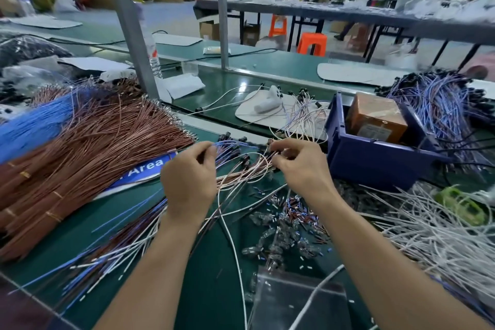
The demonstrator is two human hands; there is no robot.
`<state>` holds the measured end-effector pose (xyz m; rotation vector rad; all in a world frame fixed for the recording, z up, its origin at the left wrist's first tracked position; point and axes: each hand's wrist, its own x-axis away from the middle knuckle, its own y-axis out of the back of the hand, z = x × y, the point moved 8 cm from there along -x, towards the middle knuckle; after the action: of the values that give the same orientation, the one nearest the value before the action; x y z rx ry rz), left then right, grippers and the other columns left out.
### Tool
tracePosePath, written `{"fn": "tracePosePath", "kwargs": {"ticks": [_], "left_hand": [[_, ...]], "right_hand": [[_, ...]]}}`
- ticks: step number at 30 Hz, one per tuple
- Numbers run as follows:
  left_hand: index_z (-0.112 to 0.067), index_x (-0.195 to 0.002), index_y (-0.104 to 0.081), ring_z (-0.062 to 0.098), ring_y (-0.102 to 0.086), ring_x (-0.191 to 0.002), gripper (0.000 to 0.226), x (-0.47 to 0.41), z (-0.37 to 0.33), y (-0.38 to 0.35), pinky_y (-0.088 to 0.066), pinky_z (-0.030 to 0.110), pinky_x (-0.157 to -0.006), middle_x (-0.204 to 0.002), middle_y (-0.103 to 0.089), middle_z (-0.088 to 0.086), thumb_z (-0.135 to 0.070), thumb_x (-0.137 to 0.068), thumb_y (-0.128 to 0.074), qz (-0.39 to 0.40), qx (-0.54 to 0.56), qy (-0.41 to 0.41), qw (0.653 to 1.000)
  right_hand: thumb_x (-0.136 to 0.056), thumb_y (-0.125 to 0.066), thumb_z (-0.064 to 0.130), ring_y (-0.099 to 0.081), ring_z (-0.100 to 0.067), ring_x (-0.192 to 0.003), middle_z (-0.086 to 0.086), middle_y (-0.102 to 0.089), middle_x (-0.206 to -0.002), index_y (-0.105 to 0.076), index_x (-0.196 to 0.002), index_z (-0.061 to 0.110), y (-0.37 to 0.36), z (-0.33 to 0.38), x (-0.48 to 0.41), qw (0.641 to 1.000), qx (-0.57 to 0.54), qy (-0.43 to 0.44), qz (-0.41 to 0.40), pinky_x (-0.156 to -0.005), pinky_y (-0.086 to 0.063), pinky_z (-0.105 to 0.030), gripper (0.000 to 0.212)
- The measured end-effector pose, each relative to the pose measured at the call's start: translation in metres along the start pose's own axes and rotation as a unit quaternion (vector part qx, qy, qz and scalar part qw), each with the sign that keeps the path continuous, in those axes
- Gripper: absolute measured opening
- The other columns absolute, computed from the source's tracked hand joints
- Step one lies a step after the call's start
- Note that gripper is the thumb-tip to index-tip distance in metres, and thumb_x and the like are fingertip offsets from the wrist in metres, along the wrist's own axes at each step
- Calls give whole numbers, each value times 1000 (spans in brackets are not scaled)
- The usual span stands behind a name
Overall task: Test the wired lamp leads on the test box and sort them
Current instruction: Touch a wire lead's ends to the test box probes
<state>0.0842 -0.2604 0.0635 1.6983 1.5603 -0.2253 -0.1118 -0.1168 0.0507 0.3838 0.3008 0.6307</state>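
Bulbs (278, 238) of glass lie scattered nearest on the green bench (211, 281), and just beyond them both hands hold a small bunch of lamp leads (246, 171): the left hand (187, 182) pinches its blue wires, the right hand (302, 169) curls round the black socket ends. Behind the right hand stands a blue bin (375, 163) holding an orange box (375, 118), with purple-white leads (442, 104) heaped further back

Bright even light; soft shadows; warped edges; background blurred, perhaps motion; glare on bench (242, 86).
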Motion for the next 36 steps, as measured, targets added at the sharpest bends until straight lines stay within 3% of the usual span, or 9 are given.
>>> {"fn": "tracePosePath", "kwargs": {"ticks": [2, 4, 7, 12, 14, 17, 23, 30, 36], "left_hand": [[-10, -102, -81, 6, -65, -65, 15, -1, 4, 7, -44, 9, -63, -81, -76, -9, -21, -94, -75, -13, 30, 30, 999], [-12, -103, -81, -6, -58, -66, 15, 1, 4, 7, -42, 1, -62, -76, -64, -24, -22, -95, -75, -12, 61, 51, 997], [-17, -96, -79, 15, -59, -63, 13, 7, 4, 0, -43, 25, -58, -71, -71, -10, -27, -97, -70, 2, -1, 65, 998], [-21, -102, -70, 26, -53, -67, 11, 7, 22, -12, -39, 33, -62, -84, -76, 7, -27, -101, -62, 56, -131, 128, 981], [-21, -120, -65, 30, -63, -85, 24, 5, 22, -17, -49, 39, -72, -107, -76, 9, -33, -99, -63, 77, -124, 106, 984], [-24, -153, -42, 33, -55, -131, 74, 12, 33, -45, -46, 46, -104, -147, -58, 8, -64, -93, -58, 244, -133, 131, 952], [-21, -157, -38, 23, -38, -144, 88, 38, 6, -66, -28, 38, -120, -160, -41, 2, -69, -87, -61, 322, -178, 22, 930], [-15, -140, -44, 22, -49, -117, 44, 86, -52, -80, -45, 36, -100, -135, -47, 4, -37, -102, -52, 324, -250, -90, 908], [-19, -122, -56, 22, -59, -102, 26, 59, -40, -69, -50, 36, -86, -118, -57, 1, -12, -97, -51, 305, -224, -55, 924]], "right_hand": [[-88, -76, 13, -52, 0, -46, 5, -73, -77, -79, -98, 34, 4, -8, 5, 999, -29, -13, -18, -42, -39, -15, 23], [-87, -76, 13, -63, 2, -60, 15, -75, -82, -80, -93, 34, 5, -11, 12, 997, -66, -27, -26, -53, -52, -19, 22], [-87, -73, 12, -68, -8, -70, 5, -77, -83, -81, -85, 31, -6, -5, 26, 991, -122, -41, 31, -71, -59, -36, 21], [-80, -70, 18, -67, -27, -69, -7, -77, -78, -82, -82, 29, -10, 12, 58, 985, -120, -21, 120, -74, -60, -48, 16], [-82, -71, 18, -72, -33, -79, -5, -78, -79, -82, -83, 30, -8, 16, 65, 985, -111, -16, 134, -77, -60, -50, 16], [-85, -72, 13, -72, -33, -84, -5, -77, -79, -82, -82, 28, -3, 13, 68, 986, -103, -19, 129, -80, -61, -52, 18], [-88, -70, 7, -70, -35, -81, -7, -76, -76, -81, -79, 26, 4, -4, 75, 988, -80, -45, 120, -78, -58, -53, 24], [-86, -68, 9, -68, -27, -68, -3, -76, -73, -81, -78, 27, 25, -22, 81, 993, -57, -57, 89, -70, -57, -53, 23], [-88, -67, 10, -74, -16, -74, 4, -77, -75, -81, -78, 33, 44, -35, 76, 996, -49, -67, 43, -75, -63, -44, 28]]}}
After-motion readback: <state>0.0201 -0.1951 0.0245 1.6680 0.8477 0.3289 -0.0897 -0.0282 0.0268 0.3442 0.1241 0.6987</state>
